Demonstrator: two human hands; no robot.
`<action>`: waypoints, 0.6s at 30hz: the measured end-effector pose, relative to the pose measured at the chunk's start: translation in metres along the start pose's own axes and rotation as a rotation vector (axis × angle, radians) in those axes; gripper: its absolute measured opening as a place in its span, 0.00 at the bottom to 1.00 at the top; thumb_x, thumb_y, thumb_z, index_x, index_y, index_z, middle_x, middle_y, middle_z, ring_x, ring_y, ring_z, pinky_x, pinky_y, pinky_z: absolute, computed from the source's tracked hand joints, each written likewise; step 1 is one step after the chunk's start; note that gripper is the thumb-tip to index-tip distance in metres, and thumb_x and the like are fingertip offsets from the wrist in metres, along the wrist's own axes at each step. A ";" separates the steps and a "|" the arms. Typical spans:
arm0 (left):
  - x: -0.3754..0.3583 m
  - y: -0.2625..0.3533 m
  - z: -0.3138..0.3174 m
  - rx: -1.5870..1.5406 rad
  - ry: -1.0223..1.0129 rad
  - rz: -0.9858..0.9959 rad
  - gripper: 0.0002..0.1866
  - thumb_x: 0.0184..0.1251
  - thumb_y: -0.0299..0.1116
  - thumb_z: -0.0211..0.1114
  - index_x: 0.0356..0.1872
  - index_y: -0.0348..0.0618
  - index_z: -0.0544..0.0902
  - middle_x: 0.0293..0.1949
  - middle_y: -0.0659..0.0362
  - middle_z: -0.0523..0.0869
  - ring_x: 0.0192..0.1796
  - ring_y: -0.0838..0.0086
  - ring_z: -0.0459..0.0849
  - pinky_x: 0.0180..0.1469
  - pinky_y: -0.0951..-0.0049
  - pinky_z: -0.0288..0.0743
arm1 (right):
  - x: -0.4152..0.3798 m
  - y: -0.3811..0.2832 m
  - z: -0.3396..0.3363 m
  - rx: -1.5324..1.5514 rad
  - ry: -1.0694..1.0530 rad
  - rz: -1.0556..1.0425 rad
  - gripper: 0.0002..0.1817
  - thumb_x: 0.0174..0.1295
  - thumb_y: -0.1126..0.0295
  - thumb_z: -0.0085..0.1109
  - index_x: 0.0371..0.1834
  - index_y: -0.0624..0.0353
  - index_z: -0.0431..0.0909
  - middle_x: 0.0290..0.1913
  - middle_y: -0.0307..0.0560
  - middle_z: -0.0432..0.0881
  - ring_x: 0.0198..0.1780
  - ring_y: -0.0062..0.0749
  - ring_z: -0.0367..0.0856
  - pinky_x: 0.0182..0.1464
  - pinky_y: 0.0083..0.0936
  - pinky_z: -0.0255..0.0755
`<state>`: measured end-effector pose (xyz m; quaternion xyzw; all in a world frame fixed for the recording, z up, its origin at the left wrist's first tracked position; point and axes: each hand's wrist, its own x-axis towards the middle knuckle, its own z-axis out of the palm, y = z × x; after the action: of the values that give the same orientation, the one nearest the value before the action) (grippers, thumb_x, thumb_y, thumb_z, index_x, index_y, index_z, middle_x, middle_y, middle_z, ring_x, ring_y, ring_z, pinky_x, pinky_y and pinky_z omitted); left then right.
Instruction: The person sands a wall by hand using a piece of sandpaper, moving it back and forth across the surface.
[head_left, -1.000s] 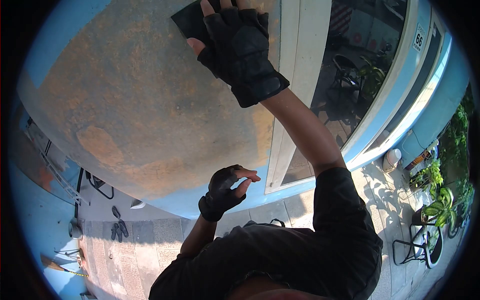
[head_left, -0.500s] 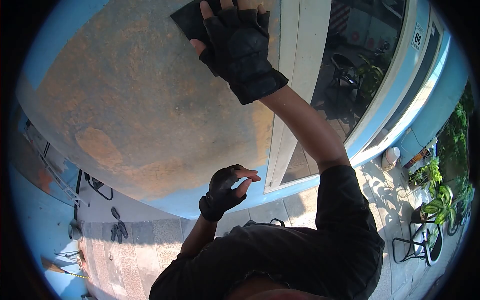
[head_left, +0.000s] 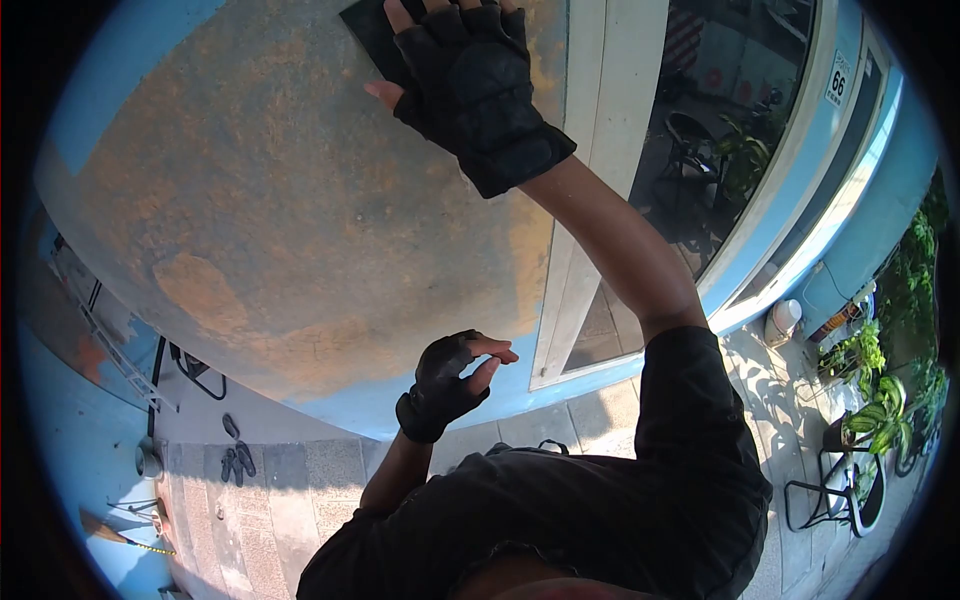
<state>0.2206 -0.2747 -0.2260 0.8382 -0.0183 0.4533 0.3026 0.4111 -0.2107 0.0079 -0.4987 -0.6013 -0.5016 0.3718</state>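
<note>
My right hand [head_left: 468,85], in a black fingerless glove, is raised high and presses a dark sheet of sandpaper [head_left: 372,35] flat against the wall [head_left: 330,200]. Its fingers lie over the sheet, and the thumb sticks out on the left side. The wall is patchy grey and orange-brown, with light blue paint around the edges. Lower down, my left hand [head_left: 450,385], gloved the same way, hangs in front of my body. Its fingers are loosely bent, apart from the thumb, with nothing visible in them. It appears not to touch the wall.
A white-framed glass door [head_left: 720,130] adjoins the wall on the right. Farther right are a white bucket [head_left: 783,320], potted plants [head_left: 880,415] and a black metal stand [head_left: 825,495]. Sandals [head_left: 238,463] lie on the paved floor [head_left: 300,490] at left; a broom [head_left: 108,532] is nearby.
My right hand has slid slightly up and left across the wall with the sandpaper under it. The left hand has hardly moved.
</note>
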 end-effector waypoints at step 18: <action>0.003 0.001 0.008 0.007 -0.008 0.013 0.11 0.63 0.19 0.68 0.46 0.41 0.86 0.37 0.56 0.94 0.37 0.65 0.93 0.42 0.69 0.85 | 0.031 -0.013 0.009 0.008 0.179 0.132 0.46 0.64 0.45 0.64 0.82 0.55 0.61 0.84 0.61 0.52 0.84 0.59 0.49 0.77 0.69 0.45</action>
<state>0.2276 -0.2789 -0.2266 0.8410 -0.0234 0.4517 0.2969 0.3919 -0.1947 0.0321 -0.4888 -0.5336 -0.5160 0.4583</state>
